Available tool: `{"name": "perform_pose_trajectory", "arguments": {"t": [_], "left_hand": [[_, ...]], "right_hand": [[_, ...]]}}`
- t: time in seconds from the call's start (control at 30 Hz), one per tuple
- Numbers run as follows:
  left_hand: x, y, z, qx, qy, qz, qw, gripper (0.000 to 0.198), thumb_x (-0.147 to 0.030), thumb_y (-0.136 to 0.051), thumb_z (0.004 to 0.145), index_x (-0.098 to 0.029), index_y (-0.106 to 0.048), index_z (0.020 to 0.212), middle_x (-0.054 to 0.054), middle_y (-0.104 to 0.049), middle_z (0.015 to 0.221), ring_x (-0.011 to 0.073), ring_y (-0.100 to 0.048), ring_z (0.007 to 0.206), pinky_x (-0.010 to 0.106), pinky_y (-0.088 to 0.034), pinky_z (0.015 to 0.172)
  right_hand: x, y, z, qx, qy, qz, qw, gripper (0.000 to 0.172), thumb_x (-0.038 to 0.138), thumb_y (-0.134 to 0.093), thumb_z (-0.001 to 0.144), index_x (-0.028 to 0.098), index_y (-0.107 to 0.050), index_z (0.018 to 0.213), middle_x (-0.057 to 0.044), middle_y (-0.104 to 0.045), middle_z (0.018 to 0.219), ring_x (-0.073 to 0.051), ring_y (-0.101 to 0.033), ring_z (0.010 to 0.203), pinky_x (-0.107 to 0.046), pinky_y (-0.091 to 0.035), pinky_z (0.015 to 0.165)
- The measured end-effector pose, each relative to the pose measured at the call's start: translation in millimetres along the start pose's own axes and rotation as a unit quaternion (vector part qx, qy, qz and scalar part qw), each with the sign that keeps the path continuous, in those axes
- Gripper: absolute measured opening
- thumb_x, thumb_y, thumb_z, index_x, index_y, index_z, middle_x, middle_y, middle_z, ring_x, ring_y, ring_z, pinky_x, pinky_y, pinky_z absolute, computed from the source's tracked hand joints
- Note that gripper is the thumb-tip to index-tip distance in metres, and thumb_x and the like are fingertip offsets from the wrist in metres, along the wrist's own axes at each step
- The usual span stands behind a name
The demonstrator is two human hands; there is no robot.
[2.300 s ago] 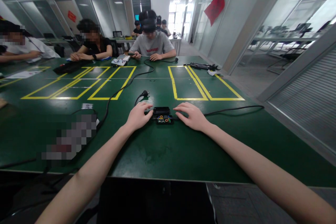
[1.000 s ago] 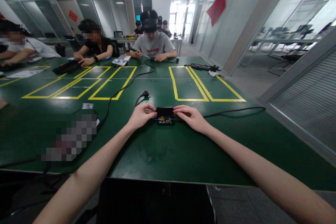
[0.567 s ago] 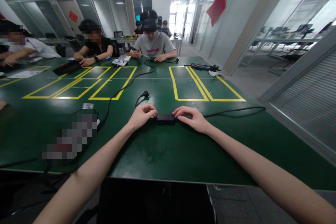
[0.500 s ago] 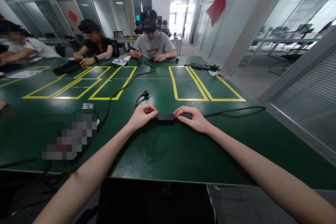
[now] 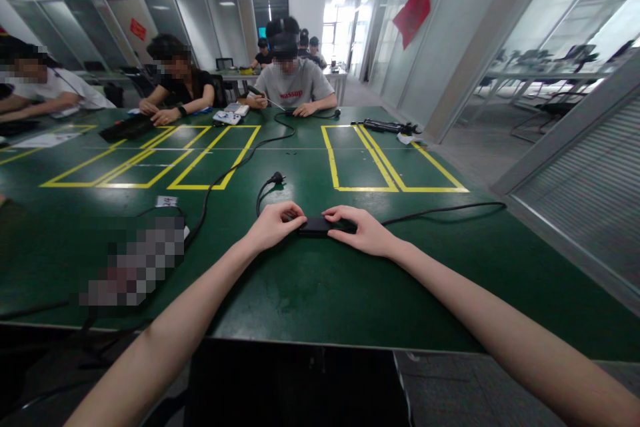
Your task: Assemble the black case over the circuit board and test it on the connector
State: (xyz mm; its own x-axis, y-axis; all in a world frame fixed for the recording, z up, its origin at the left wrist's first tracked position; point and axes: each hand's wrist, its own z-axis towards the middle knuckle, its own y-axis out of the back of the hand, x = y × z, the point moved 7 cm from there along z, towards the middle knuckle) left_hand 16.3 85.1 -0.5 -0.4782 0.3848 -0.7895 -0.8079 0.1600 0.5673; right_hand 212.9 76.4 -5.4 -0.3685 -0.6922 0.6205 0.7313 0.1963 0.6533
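A black power adapter (image 5: 315,227) lies flat on the green table in front of me. My left hand (image 5: 280,221) is closed at its left end, thumb along the near side and fingers curled behind. Around the right end, my right hand (image 5: 357,228) grips with thumb in front and fingers on the far side. From beyond my left hand a short cord runs to a black plug (image 5: 277,179). A thin black cable (image 5: 445,211) leads from my right hand to the right. The adapter's ends are partly hidden by my fingers.
A blurred-out grey object (image 5: 137,263) lies at the left, near a long black cord (image 5: 206,203). Yellow tape rectangles (image 5: 360,189) mark the table (image 5: 320,300). A dark tool-like object (image 5: 387,127) rests at the far right. A person (image 5: 297,83) sits opposite, with others at the left.
My right hand has moved left from the cable end onto the adapter's body. My left hand has shifted slightly right over the adapter's left end.
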Motion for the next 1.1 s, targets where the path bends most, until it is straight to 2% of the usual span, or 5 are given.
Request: {"name": "perform_pose_trajectory", "arguments": {"t": [0.37, 0.73, 0.83, 0.93, 1.1], "left_hand": [[-7, -16.2, 1, 0.045, -0.05, 0.168, 0.984, 0.029, -0.043, -0.057, 0.097, -0.021, -0.075, 0.096, 0.006, -0.07, 0.096, 0.0224, -0.066, 0.091, 0.033, -0.051, 0.084], [-21, -18.7, -8, 0.098, -0.059, 0.23, 0.966, 0.033, -0.054, -0.062, 0.093, -0.021, -0.065, 0.092, 0.003, -0.068, 0.083, 0.0208, -0.062, 0.074, 0.028, -0.039, 0.064], [-28, -19.0, -9, 0.09, -0.103, 0.237, 0.962, 0.032, -0.051, -0.068, 0.091, -0.02, -0.063, 0.092, 0.002, -0.067, 0.084, 0.02, -0.061, 0.075, 0.028, -0.038, 0.065], [-34, -20.2, -10, 0.079, -0.154, 0.253, 0.952, 0.034, -0.053, -0.068, 0.091, -0.02, -0.061, 0.09, 0.003, -0.066, 0.085, 0.0196, -0.06, 0.076, 0.028, -0.039, 0.067], [-44, -17.3, -13, 0.034, -0.212, 0.274, 0.938, 0.034, -0.05, -0.069, 0.091, -0.019, -0.059, 0.086, 0.004, -0.066, 0.085, 0.021, -0.061, 0.08, 0.03, -0.043, 0.07]], "right_hand": [[6, -2, 0, 0.007, 0.02, -0.069, 0.997, 0.018, 0.027, -0.076, 0.084, 0.021, -0.071, 0.1, -0.009, -0.076, 0.105, -0.025, -0.073, 0.098, -0.043, -0.059, 0.09], [32, 2, -2, 0.003, 0.147, -0.121, 0.982, 0.026, 0.035, -0.073, 0.088, 0.023, -0.069, 0.111, -0.011, -0.076, 0.108, -0.028, -0.07, 0.1, -0.044, -0.058, 0.087], [27, 2, -2, 0.01, 0.112, -0.115, 0.987, 0.037, 0.039, -0.072, 0.089, 0.021, -0.068, 0.121, -0.011, -0.075, 0.111, -0.028, -0.071, 0.1, -0.043, -0.058, 0.088], [21, -1, -2, 0.015, 0.084, -0.127, 0.988, 0.027, 0.036, -0.068, 0.094, 0.022, -0.071, 0.117, -0.009, -0.077, 0.102, -0.025, -0.073, 0.091, -0.04, -0.057, 0.083], [28, 1, -3, -0.033, 0.122, -0.155, 0.98, 0.024, 0.034, -0.069, 0.094, 0.019, -0.074, 0.112, -0.009, -0.079, 0.094, -0.024, -0.073, 0.084, -0.039, -0.056, 0.08]]}}
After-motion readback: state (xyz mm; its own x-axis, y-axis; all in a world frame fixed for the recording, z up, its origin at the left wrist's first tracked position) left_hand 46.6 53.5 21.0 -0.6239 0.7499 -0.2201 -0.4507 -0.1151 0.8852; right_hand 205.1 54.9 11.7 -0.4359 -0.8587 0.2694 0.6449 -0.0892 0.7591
